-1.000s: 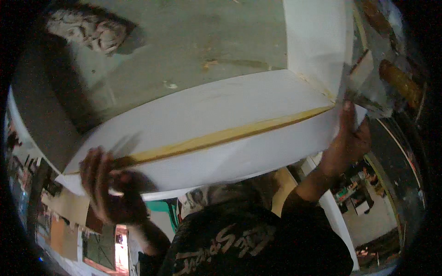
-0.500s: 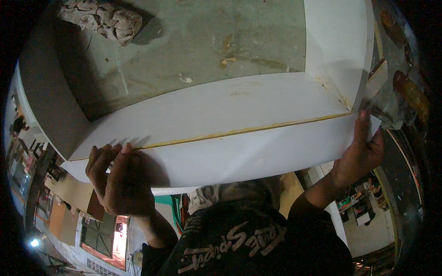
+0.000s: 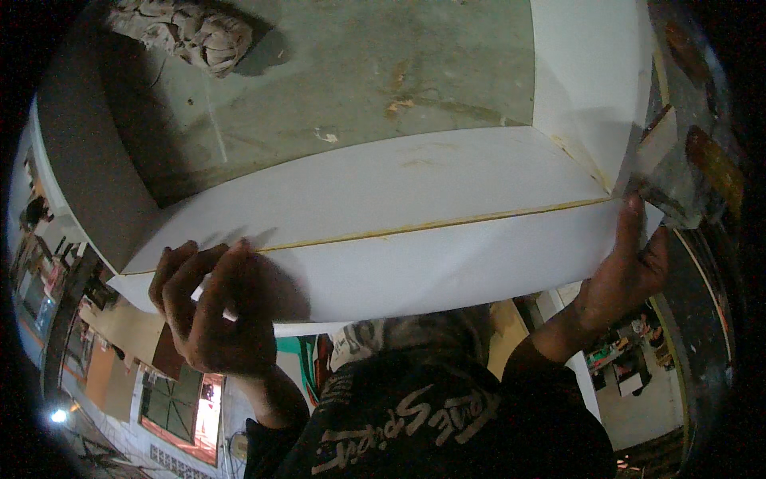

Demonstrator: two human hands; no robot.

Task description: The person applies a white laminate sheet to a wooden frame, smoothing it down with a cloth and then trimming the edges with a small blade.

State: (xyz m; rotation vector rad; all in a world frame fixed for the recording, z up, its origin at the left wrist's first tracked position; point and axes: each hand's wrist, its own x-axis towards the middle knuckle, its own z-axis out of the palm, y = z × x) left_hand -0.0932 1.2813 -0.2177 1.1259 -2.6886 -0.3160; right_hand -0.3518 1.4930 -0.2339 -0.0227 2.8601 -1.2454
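A long white sheet strip (image 3: 399,270) lies along the near edge of a white panel (image 3: 383,180), with a yellowish glue-like line between them. My left hand (image 3: 211,299) is at the strip's left part, fingers bent over it and fingertips at the yellowish line. Its thumb is hidden. At the right end, my right hand (image 3: 618,275) grips the strip, thumb on its face near the corner and the other fingers partly behind it. The panel joins a left side panel (image 3: 88,160) and a right side panel (image 3: 590,72), forming part of a frame.
The frame stands on a stained grey-green surface (image 3: 335,80). A crumpled grey cloth-like bundle (image 3: 199,36) lies at the far left. Wood pieces (image 3: 710,168) and a clear plastic-like sheet (image 3: 674,203) are outside the right panel. A lit lamp (image 3: 58,416) shows at the lower left.
My left hand has shifted slightly right and up along the strip, its fingers spreading a little more. My right hand stays nearly in place. The view has moved slightly.
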